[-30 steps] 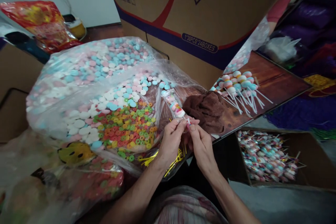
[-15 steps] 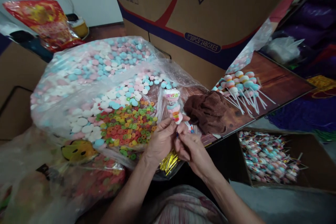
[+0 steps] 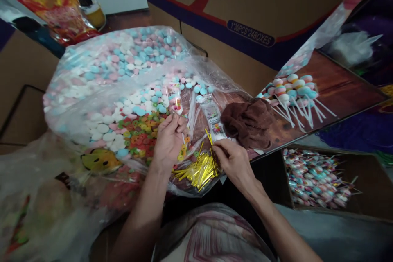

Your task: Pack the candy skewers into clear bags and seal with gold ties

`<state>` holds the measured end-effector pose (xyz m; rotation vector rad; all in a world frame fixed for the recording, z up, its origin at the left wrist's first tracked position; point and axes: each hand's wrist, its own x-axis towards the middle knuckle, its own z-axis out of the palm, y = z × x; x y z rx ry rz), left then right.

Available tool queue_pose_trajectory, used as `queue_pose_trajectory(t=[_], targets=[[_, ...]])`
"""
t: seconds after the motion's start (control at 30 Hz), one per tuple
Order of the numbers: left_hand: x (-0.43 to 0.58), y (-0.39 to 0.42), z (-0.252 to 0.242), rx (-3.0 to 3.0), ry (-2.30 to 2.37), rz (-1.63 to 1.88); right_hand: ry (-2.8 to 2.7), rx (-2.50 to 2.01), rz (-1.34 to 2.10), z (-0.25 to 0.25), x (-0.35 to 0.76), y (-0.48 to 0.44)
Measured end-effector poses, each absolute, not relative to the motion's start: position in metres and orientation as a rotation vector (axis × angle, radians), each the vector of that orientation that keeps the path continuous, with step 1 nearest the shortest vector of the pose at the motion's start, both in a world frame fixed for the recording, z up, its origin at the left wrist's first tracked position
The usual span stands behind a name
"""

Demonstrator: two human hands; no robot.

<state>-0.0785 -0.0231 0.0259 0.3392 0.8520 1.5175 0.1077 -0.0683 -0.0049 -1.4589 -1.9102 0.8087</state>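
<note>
A candy lollipop (image 3: 174, 97) in a printed clear wrapper stands upright in my left hand (image 3: 170, 133), whose fingers are pinched round the wrapper's neck, with the stick below. My right hand (image 3: 232, 159) is closed at the right edge of a pile of gold twist ties (image 3: 198, 174), thumb and finger pinching a gold twist tie (image 3: 210, 136). Flat printed wrappers (image 3: 212, 116) lie just beyond that hand. White lollipop sticks (image 3: 193, 112) lie between the wrappers and the held lollipop. Colourful ring candies (image 3: 139, 141) spread behind and left of my left hand.
A big clear bag (image 3: 123, 55) of pastel candies fills the left. Right of the wrappers are a brown cloth (image 3: 248, 123) and unwrapped lollipops (image 3: 294, 90). An open carton (image 3: 373, 163) of wrapped lollipops sits lower right. A large cardboard box (image 3: 211, 43) stands behind.
My hands were together at the lollipop's neck. Now my left hand has carried it left, and my right hand has moved down to the gold twist ties. The view has shifted slightly.
</note>
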Motion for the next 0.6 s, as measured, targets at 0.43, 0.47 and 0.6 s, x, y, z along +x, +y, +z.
queue_pose_trajectory(t=[0.43,0.47,0.6], targets=[[-0.071,-0.021,0.019,0.288,0.884,1.481,-2.383,-1.247,0.570,-0.018,0.091,-0.064],[-0.071,-0.021,0.019,0.276,0.888,1.483,-2.352,-1.240,0.589,-0.020,0.093,-0.064],[-0.072,-0.021,0.021,0.260,0.880,1.535,-2.242,-1.223,0.696,-0.022,0.095,-0.063]])
